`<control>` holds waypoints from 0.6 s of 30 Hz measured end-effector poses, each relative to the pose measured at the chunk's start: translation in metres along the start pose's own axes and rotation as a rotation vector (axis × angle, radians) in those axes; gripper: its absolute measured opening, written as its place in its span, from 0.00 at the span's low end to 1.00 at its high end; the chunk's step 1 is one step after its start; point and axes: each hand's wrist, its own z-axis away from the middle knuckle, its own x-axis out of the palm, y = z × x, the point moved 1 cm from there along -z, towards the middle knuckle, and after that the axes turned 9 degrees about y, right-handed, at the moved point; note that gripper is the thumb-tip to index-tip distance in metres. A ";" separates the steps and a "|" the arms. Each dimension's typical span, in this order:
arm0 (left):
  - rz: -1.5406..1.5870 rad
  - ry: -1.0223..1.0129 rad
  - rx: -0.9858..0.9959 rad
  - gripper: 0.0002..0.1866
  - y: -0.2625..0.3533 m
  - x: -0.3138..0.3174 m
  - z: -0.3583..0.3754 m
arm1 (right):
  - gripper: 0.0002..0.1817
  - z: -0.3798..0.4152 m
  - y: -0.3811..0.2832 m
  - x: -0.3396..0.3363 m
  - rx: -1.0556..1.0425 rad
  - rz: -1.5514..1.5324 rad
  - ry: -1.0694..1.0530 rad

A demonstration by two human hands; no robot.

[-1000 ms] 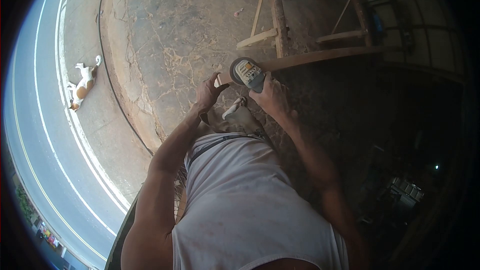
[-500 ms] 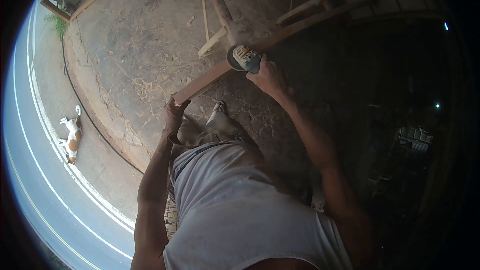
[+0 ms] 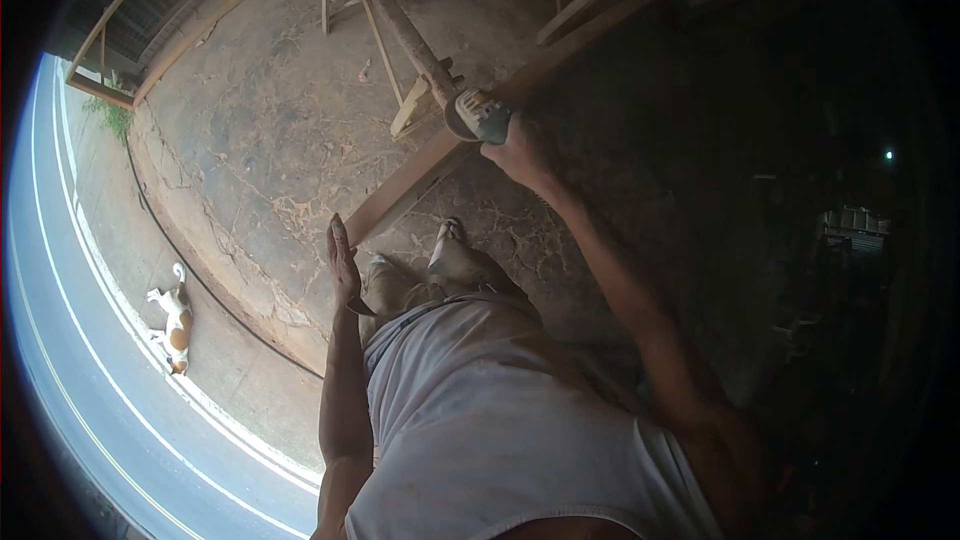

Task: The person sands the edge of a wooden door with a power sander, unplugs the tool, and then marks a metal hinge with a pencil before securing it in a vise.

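Head view shows me the right hand point(image 3: 522, 152) wrapped around a power tool point(image 3: 482, 116), its disc over the wooden beam point(image 3: 405, 183) near the trestle point(image 3: 400, 32); the left hand point(image 3: 342, 258), unclenched with fingers extended, is at the beam's near end

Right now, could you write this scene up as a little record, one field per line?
left hand: fingers straight, at the near end of the board
right hand: gripping the power tool
power tool: over the board; contact unclear
board: slanting away toward the upper right
wooden stand: on the board's far side
dog: lying beside the road
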 end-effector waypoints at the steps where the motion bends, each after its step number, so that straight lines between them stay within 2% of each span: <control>1: -0.002 0.002 0.046 0.44 -0.011 0.004 -0.006 | 0.37 0.014 -0.021 0.010 -0.069 0.022 -0.067; 3: -0.024 0.067 0.075 0.41 -0.008 0.012 -0.002 | 0.39 0.041 -0.060 0.027 -0.299 0.097 -0.143; 5: 0.004 0.076 0.012 0.40 -0.014 0.012 -0.005 | 0.34 0.049 -0.067 0.051 -0.438 0.029 -0.154; 8: -0.012 0.093 0.034 0.40 -0.012 0.012 -0.004 | 0.33 0.038 -0.053 0.044 -0.479 0.033 -0.090; 13: -0.009 0.123 0.027 0.41 -0.012 0.013 -0.004 | 0.34 -0.025 0.012 0.027 -0.260 0.047 -0.030; 18: -0.051 0.133 0.081 0.42 -0.013 0.012 -0.004 | 0.31 -0.070 0.056 -0.021 -0.155 -0.062 0.076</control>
